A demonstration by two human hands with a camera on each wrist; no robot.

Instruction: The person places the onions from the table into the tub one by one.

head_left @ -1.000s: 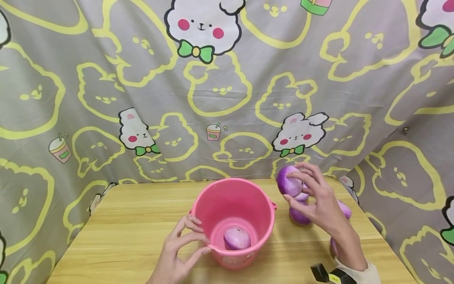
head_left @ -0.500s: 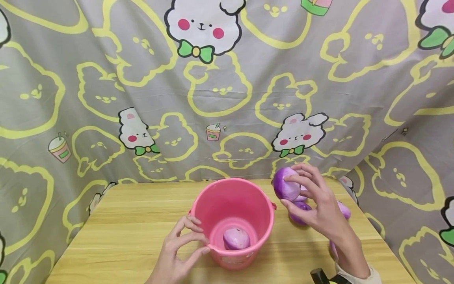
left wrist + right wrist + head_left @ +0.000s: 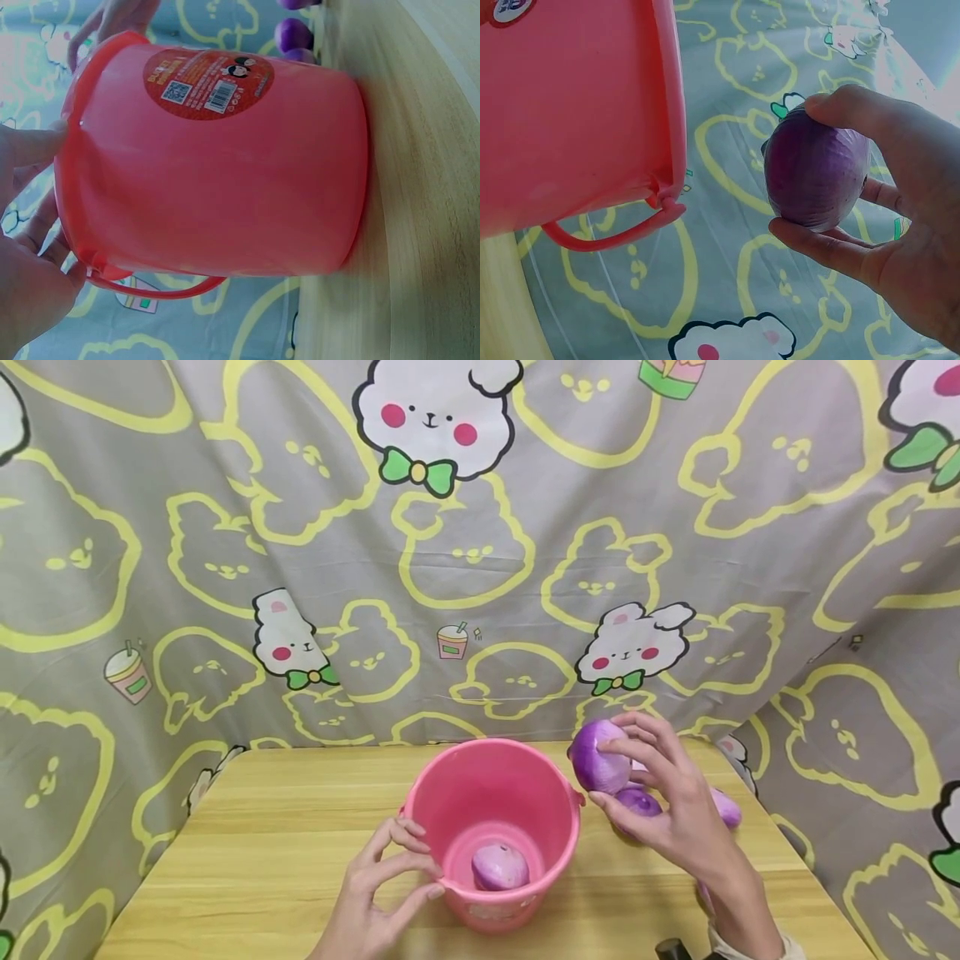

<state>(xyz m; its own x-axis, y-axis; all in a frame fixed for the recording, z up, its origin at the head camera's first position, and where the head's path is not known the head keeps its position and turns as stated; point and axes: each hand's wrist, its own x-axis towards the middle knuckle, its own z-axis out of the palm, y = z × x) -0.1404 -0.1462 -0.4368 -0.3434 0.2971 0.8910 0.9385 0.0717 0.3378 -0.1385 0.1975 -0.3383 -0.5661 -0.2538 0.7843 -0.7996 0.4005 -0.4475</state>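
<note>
A pink bucket [image 3: 491, 777] stands upright on the wooden table, with one purple onion [image 3: 500, 867] lying on its bottom. At the bucket's near left rim, my left hand [image 3: 384, 887] holds the edge with thumb and fingers; the left wrist view shows that hand [image 3: 34, 255] against the rim too. My right hand [image 3: 678, 793] grips another onion [image 3: 600, 756] in the air, just right of the bucket's far right rim. Seen from the right wrist, thumb and fingers curl round this onion [image 3: 814, 172], apart from the bucket [image 3: 577, 112].
More onions rest on the table under and beyond my right hand, among them a dark purple onion [image 3: 637, 802] and a paler onion [image 3: 726, 808]. A patterned curtain [image 3: 480, 568] hangs along the table's back edge. The bucket's handle [image 3: 615, 236] hangs down outside it.
My right hand has moved slightly left toward the bucket with the onion in its grip. My left hand, the bucket and the onion inside stay where they were.
</note>
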